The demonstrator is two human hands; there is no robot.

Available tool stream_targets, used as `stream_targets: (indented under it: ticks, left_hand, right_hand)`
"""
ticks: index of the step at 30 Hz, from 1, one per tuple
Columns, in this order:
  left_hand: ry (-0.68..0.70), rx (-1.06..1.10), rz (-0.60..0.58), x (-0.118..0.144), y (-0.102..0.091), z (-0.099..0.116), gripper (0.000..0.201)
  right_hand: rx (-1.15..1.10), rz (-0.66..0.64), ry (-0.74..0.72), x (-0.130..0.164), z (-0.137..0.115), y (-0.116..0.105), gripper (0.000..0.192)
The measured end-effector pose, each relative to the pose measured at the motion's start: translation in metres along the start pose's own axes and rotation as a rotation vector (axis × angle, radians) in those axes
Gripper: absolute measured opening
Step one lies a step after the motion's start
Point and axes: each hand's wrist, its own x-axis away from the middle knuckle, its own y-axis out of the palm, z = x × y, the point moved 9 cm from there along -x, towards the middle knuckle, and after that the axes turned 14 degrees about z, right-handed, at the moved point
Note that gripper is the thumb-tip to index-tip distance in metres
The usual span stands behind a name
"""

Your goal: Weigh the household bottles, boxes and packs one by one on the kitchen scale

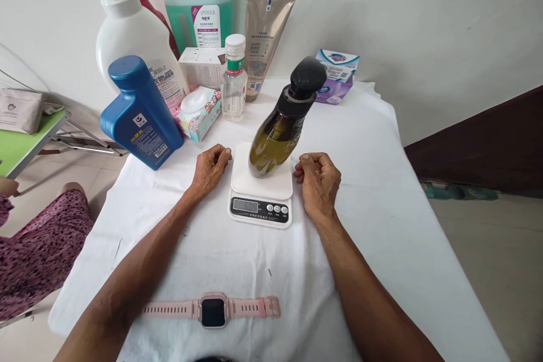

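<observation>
A dark-capped bottle [275,138] of olive-green liquid stands on the white platform of a digital kitchen scale [260,215]. It appears slanted in this wide view. The scale's grey display shows digits too faint to read surely. My left hand [210,168] rests on the cloth at the scale's left edge, its fingers curled closed around nothing. On the opposite side, my right hand [318,181] lies close by the scale, also closed, with thumb against bent fingers and nothing in it. Neither hand touches the bottle.
Behind on the white-clothed table [382,226] stand a blue bottle [142,119], a white jug [127,28], a wipes pack [199,113], a small clear bottle [234,87], a tube [265,39], a green-liquid bottle [178,17] and soap boxes [337,76]. A pink smartwatch [213,312] lies in front. A person's patterned clothing [42,249] shows left.
</observation>
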Motion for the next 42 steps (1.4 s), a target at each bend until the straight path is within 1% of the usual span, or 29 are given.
stream_targets:
  ticks: [7, 11, 14, 16, 18, 19, 21, 24, 26, 27, 29, 33, 37, 42]
  left_hand:
    - [-0.009, 0.004, 0.002, 0.0, 0.0, 0.0, 0.038]
    - [-0.015, -0.017, 0.004, 0.001, -0.001, 0.002, 0.039]
    - [-0.02, -0.027, 0.006, 0.001, -0.002, 0.003, 0.04]
    - [-0.021, -0.02, 0.006, 0.0, -0.002, 0.003, 0.039]
    - [-0.022, -0.017, 0.007, 0.0, -0.003, 0.003, 0.039]
    - [-0.022, -0.017, 0.008, 0.0, -0.003, 0.003, 0.039]
    - [-0.025, -0.014, 0.009, 0.001, -0.003, 0.003, 0.04]
    - [-0.026, -0.008, 0.014, 0.002, -0.004, 0.005, 0.041]
    - [-0.017, -0.008, 0.019, 0.002, -0.005, 0.007, 0.04]
    - [-0.008, -0.01, 0.021, 0.002, -0.006, 0.008, 0.04]
    - [0.011, -0.016, 0.025, 0.001, -0.007, 0.011, 0.04]
    - [0.023, -0.027, 0.026, 0.001, -0.008, 0.011, 0.042]
    - [0.004, -0.044, 0.01, 0.0, -0.007, 0.008, 0.04]
    - [0.007, -0.053, 0.015, -0.001, -0.007, 0.008, 0.039]
  right_hand:
    - [0.012, -0.006, 0.005, 0.001, 0.0, 0.0, 0.018]
    - [0.027, 0.02, 0.029, -0.001, 0.004, -0.002, 0.01]
    - [0.043, 0.016, 0.041, -0.001, 0.007, -0.002, 0.012]
    - [0.039, 0.019, 0.035, 0.002, 0.003, -0.004, 0.013]
    - [0.011, 0.026, -0.012, 0.007, -0.012, -0.007, 0.016]
    - [-0.015, 0.022, -0.059, 0.01, -0.025, -0.008, 0.019]
    - [-0.087, -0.014, -0.181, 0.018, -0.058, -0.007, 0.03]
    - [-0.114, -0.133, -0.322, 0.033, -0.105, 0.003, 0.06]
    - [-0.051, -0.208, -0.369, 0.041, -0.125, 0.016, 0.082]
    - [-0.012, -0.229, -0.385, 0.044, -0.131, 0.023, 0.089]
    - [0.047, -0.24, -0.416, 0.047, -0.138, 0.035, 0.095]
    - [0.112, -0.217, -0.464, 0.047, -0.139, 0.05, 0.087]
    - [0.157, -0.178, -0.491, 0.044, -0.137, 0.052, 0.075]
    - [0.152, -0.146, -0.519, 0.039, -0.139, 0.05, 0.07]
